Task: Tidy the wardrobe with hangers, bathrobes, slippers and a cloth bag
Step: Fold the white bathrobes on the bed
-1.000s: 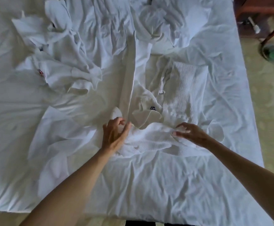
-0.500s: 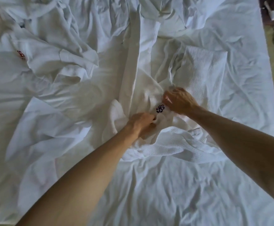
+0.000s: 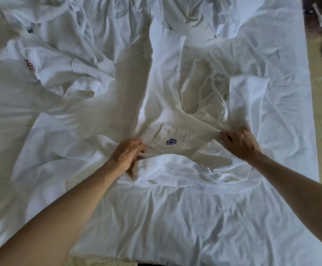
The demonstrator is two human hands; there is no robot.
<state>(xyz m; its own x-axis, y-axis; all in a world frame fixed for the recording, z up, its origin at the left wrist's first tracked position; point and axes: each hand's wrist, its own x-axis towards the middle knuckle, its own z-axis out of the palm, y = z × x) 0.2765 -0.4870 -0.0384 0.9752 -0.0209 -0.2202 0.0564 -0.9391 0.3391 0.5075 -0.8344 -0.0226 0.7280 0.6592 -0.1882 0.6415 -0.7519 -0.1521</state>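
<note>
From the head view, you are early in the job. Your left hand [image 3: 127, 153] and your right hand [image 3: 239, 144] are both closed on the near bathrobe [image 3: 177, 120], which lies spread on the bed [image 3: 175, 217] in front of you. The left hand pinches the waffle cloth just left of the chest pocket [image 3: 172, 140], fingers curled into a fold. The right hand grips the cloth to the right of the pocket and pulls it taut, so the panel with the blue emblem [image 3: 171, 142] lies fairly flat between your hands. The rest of that robe is not sorted yet: a bunched fold runs along its near edge, a sleeve [image 3: 246, 96] sticks out to the far right, and a thin tie [image 3: 216, 93] loops loosely over it.

A second bathrobe [image 3: 60, 68], with a red emblem [image 3: 29, 64], lies crumpled at the far left, untouched as far as you can tell from how it sits. More white cloth is heaped at the far edge; what it is cannot be made out.

No hangers, slippers, cloth bag or wardrobe are in view, so nothing shows as put away. By my reading, both robes remain to be straightened and hung, and everything else is ahead of you.
</note>
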